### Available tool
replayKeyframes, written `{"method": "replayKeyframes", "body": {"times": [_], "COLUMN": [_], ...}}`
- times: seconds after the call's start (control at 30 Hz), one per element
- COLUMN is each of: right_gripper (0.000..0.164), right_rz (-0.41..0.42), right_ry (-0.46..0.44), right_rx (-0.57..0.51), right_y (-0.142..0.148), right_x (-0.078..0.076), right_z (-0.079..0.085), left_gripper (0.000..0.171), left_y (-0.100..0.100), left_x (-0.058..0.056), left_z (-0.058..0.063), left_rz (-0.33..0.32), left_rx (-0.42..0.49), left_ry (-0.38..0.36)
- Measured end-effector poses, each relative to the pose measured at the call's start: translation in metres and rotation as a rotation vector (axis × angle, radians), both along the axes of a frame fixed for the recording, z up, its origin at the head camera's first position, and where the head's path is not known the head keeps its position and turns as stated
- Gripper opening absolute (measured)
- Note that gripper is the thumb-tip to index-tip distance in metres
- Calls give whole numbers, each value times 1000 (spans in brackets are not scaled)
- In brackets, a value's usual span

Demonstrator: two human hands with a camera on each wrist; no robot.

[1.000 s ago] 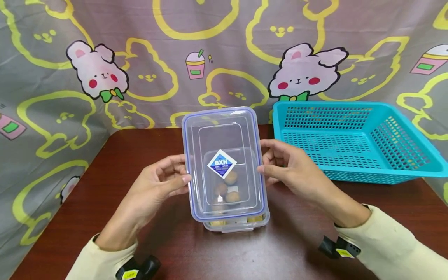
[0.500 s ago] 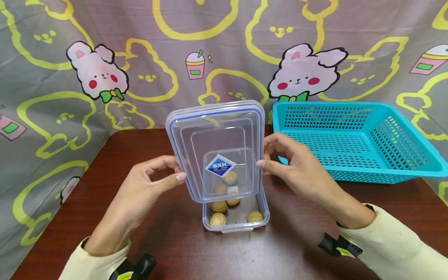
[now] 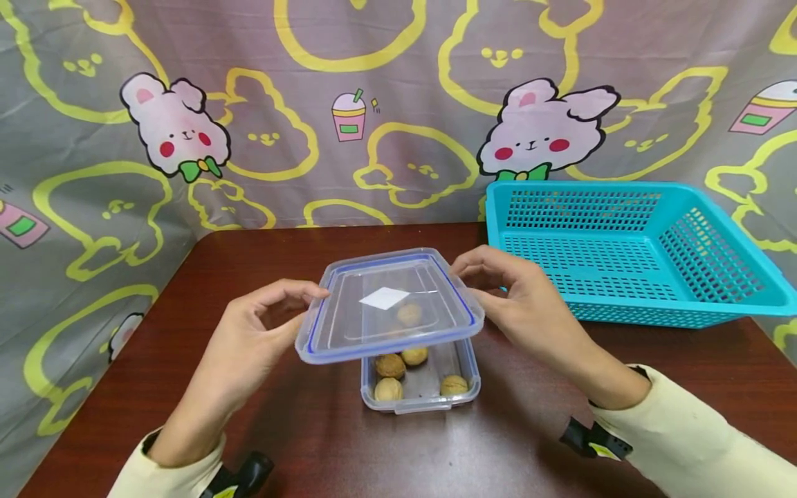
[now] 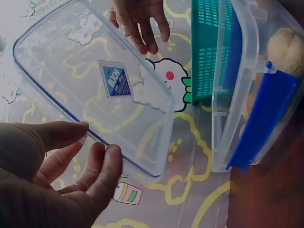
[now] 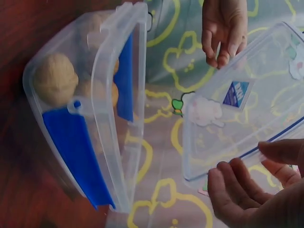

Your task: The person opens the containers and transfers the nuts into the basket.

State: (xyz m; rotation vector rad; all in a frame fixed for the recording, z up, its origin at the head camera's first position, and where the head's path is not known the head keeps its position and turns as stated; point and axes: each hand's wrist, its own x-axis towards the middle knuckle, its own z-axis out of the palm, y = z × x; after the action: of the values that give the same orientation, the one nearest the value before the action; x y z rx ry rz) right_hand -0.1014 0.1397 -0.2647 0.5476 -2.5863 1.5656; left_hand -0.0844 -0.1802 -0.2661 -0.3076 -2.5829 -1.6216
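Observation:
A clear plastic lid [image 3: 405, 315] with a blue seal is held tilted above a clear food container [image 3: 436, 401]. My left hand [image 3: 245, 335] pinches the lid's left edge between thumb and fingers, as the left wrist view shows close up. On the opposite edge my right hand [image 5: 256, 185] does the same. A diamond-shaped label [image 4: 115, 80] reading BXH sits on the lid. Several walnuts [image 3: 389, 389] lie in the container, some seen through the lid. Blue clips [image 5: 78, 154] hang down along the container's long sides.
A turquoise perforated basket [image 3: 623, 304] stands at the back right of the dark red wooden table [image 3: 268, 256]. Behind the table hangs a cartoon-printed curtain [image 3: 280, 62].
Both hands have tipped the lid from nearly upright to a flatter slant, its top edge coming down. More of the container and its walnuts has come into view.

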Motion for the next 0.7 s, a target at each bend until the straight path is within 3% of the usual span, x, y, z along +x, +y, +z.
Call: {"method": "replayKeyframes", "body": {"times": [0.27, 0.43, 0.53, 0.7], "right_gripper": [22, 24, 22, 21], "right_rz": [18, 58, 53, 45], "right_ry": [-137, -205, -252, -328], "right_rx": [-108, -195, -214, -234], "right_y": [-14, -24, -32, -47], "right_x": [-8, -12, -14, -20], "right_z": [-9, -17, -20, -26], "left_gripper": [27, 30, 31, 34], "left_y": [-5, -10, -16, -28], "left_x": [-2, -5, -7, -10], "left_z": [-11, -21, -25, -31], "left_rz": [24, 38, 47, 61], "left_rx": [73, 209, 258, 254], "left_ry": [-109, -198, -215, -214]}}
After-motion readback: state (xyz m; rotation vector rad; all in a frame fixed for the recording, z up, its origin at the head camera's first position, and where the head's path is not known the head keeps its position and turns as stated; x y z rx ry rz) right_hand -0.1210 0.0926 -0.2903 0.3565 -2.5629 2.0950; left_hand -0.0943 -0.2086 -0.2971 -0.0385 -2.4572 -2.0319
